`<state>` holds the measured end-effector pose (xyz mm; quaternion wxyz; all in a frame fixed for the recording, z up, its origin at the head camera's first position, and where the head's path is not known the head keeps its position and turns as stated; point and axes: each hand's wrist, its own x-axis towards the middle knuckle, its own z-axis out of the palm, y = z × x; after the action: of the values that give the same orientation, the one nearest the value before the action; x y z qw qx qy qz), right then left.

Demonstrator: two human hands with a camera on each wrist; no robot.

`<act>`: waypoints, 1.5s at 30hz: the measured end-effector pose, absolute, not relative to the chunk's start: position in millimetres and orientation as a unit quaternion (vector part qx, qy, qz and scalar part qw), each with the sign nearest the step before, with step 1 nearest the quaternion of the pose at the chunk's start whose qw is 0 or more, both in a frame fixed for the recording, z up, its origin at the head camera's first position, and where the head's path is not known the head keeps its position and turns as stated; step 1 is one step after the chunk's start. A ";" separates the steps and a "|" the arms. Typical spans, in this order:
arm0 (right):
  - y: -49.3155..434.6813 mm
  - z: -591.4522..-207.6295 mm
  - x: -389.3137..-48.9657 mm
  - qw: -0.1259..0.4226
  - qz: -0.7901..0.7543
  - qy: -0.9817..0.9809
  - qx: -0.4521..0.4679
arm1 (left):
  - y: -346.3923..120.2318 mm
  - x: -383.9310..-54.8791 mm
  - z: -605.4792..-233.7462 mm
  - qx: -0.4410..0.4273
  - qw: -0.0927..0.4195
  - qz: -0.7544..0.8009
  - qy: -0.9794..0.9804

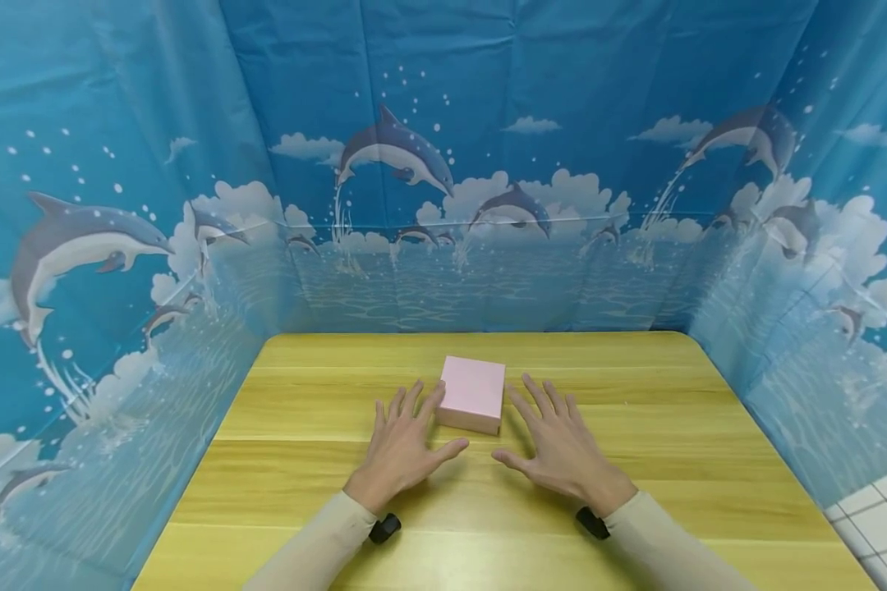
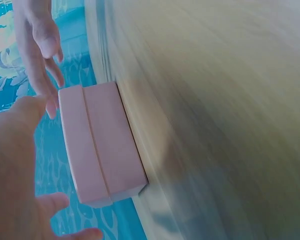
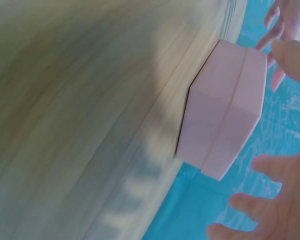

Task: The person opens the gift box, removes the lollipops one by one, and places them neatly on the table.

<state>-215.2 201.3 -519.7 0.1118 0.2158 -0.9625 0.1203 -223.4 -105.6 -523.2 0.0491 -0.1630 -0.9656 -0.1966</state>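
A pink square box with its lid on lies on the wooden table, slightly turned. Both wrist views show the seam between lid and base on the box. My left hand is spread at the box's near left side, its index fingertip overlapping the box's edge in the head view; whether it touches I cannot tell. On the right, my other hand hovers with fingers spread, a small gap from the box. Neither hand holds anything.
The yellow wood-grain table has rounded far corners. A blue curtain printed with dolphins and clouds closes off the back and both sides. White floor tiles show at the lower right. Each wrist wears a black band.
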 end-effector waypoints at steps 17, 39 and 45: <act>185.5 -522.2 -236.3 0.083 0.178 -0.951 0.240 | -92.2 -228.1 -531.7 -0.184 0.054 -0.255 -0.948; 192.2 -516.1 -225.6 0.027 0.234 -0.933 0.271 | -100.8 -203.0 -533.4 -0.223 0.060 -0.332 -0.915; 196.3 -515.5 -212.6 0.019 0.251 -0.927 0.278 | -102.2 -194.3 -534.4 -0.221 0.033 -0.370 -0.902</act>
<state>-212.6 196.3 -515.5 0.0195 0.2785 -0.9269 0.2510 -194.3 -102.2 -534.4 0.0331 -0.2208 -0.9020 -0.3696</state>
